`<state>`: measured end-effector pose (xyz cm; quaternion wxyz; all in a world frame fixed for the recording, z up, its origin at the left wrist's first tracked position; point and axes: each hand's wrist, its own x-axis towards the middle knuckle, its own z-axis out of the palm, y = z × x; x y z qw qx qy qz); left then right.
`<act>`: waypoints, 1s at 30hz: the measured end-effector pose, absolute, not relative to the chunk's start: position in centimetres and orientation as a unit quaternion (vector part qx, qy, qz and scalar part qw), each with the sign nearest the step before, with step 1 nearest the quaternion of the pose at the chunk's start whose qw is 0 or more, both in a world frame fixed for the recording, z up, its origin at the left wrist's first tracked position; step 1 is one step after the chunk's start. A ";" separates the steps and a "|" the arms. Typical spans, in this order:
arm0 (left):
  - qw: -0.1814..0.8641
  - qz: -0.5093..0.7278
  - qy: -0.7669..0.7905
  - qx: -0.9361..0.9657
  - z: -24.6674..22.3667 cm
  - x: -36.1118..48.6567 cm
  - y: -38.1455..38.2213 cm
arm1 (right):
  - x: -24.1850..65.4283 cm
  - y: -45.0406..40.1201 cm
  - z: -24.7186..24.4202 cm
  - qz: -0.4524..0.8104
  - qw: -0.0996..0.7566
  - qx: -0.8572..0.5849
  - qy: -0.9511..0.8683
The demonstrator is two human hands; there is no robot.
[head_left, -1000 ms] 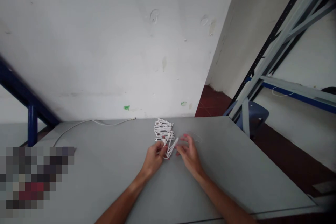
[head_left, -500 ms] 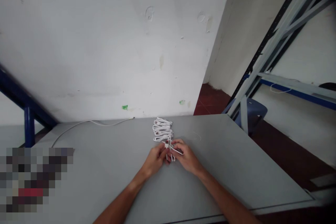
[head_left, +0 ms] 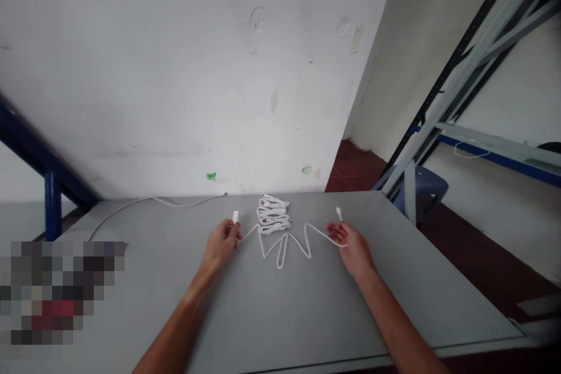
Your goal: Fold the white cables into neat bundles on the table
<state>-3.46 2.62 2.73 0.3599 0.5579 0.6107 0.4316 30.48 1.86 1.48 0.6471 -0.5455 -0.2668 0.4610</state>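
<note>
- You stand over a gray tabletop [head_left: 175,304], forearms reaching in from the near edge, hands well apart.
- Your left hand [head_left: 224,239] pinches one end of a white USB cable [head_left: 279,267], its wide plug [head_left: 235,217] standing up beyond your thumb and fingers.
- Your right hand [head_left: 354,248] has its fingers curled around the other end; the smaller connector [head_left: 339,213] pokes up past them.
- Between your hands, the cable zigzags with one narrow loop near its middle; whether that stretch rests on the surface or hangs just above it, you cannot tell from here.
- Half a second ago, your hands were nearly together over a folded bundle. Now they have parted and the folds have opened, which suggests the unfolding is well along, though several kinks remain.
- Just beyond the open cable, a row of coiled white cables [head_left: 274,214] lies closely packed, neither hand on it.
- Farther back on your left, a long pale cable [head_left: 153,198] curves toward a scuffed white wall [head_left: 210,82].
- Off to the right, past the table, a blue plastic chair [head_left: 424,190] stands behind the metal rack [head_left: 464,70].
</note>
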 end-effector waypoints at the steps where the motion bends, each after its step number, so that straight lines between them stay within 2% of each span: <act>1: 0.352 0.438 0.625 0.542 2.6 -4.6 3.0 | 31.5 2.1 1.6 0.454 0.657 -0.543 -0.259; 6: 0.393 0.493 0.614 0.475 2.7 -7.8 3.8 | 33.5 2.3 2.2 0.442 0.671 -0.536 -0.257; 9: 0.429 0.505 0.585 0.468 2.9 -7.6 3.6 | 32.0 2.0 2.0 0.467 0.642 -0.530 -0.299; 12: 0.445 0.454 0.581 0.508 2.9 -6.7 3.4 | 30.1 1.7 1.3 0.458 0.560 -0.548 -0.420; 15: 0.423 0.384 0.606 0.553 2.6 -5.8 3.3 | 29.4 1.5 0.5 0.388 0.522 -0.558 -0.516; 19: 0.409 0.355 0.615 0.573 2.5 -5.1 3.1 | 29.7 1.6 0.2 0.338 0.508 -0.573 -0.548; 23: 0.430 0.359 0.592 0.579 2.8 -4.7 2.9 | 29.8 1.6 0.4 0.362 0.502 -0.577 -0.533; 27: 0.458 0.401 0.524 0.596 3.4 -3.8 2.4 | 28.6 1.0 0.9 0.400 0.502 -0.526 -0.558; 30: 0.461 0.424 0.477 0.616 3.6 -2.5 1.8 | 27.2 0.3 1.6 0.378 0.493 -0.484 -0.616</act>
